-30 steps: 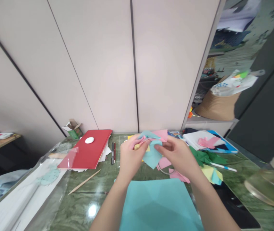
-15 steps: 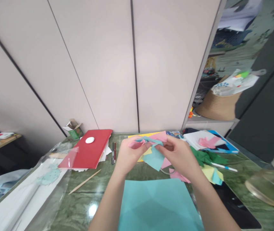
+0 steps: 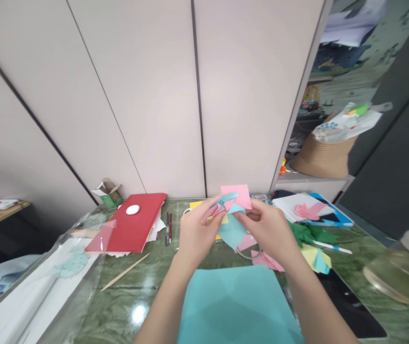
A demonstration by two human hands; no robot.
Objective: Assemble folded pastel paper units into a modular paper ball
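Between my two hands, above the table, is a folded paper piece (image 3: 232, 231) made of pink and light-blue sheets. My left hand (image 3: 200, 228) pinches its left side, fingers curled behind and thumb in front. On the right side, my right hand (image 3: 264, 223) grips the piece between thumb and fingers. A pink square flap (image 3: 236, 191) stands up at the top, and a light-blue part hangs down below. Some of the folds are hidden by my fingers. Under my forearms lies a turquoise sheet (image 3: 238, 306).
At the left are a red folder (image 3: 128, 224) with a white round object (image 3: 132, 209), a wooden stick (image 3: 125, 272) and pens (image 3: 169, 228). To the right lie green paper (image 3: 310, 232), yellow paper (image 3: 314, 258), a black tablet-like slab (image 3: 351, 306) and a jar (image 3: 401, 267) of liquid.
The folded paper has been turned in my hands, so its pink square now stands upright and more folds show. My left hand has shifted slightly. The view has moved a little.
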